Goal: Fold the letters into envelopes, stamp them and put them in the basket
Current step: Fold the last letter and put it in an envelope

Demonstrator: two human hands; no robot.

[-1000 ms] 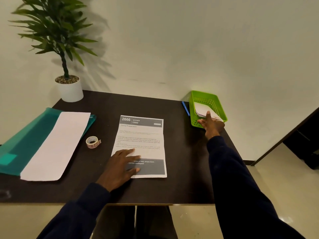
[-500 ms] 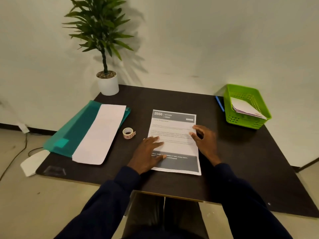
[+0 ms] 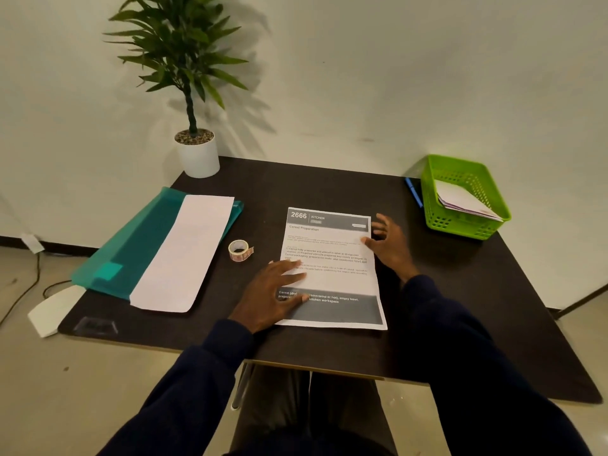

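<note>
On the dark flat table [image 3: 460,291], right in front of the person, lies the white printed paper letter [image 3: 332,268] with grey bands at its top and bottom. It lies flat and is not folded yet. The left hand [image 3: 276,294] rests on its near left part, with fingers straight and spread, pressing the sheet down. The right hand [image 3: 388,248] is at the right edge, fingers loose and apart, holding nothing. It looks a bit blurry, so I cannot tell if more than the thumb touches the paper.

I think the fold comes next. To do it well, one hand should keep the sheet from sliding on the smooth top. The other should lift one short end, line up the side edges, then rub the bend flat. Paper is thin and floppy, so go slow.

Just left of the letter sits the small round roll of stamps [image 3: 240,250]. Past it, a long white paper piece [image 3: 184,251], maybe an envelope, lies on the shiny see-through teal plastic folder [image 3: 138,245]. Far right stands the bright green plastic basket [image 3: 441,222], full of little holes, with white folded papers [image 3: 460,199] inside.
</note>
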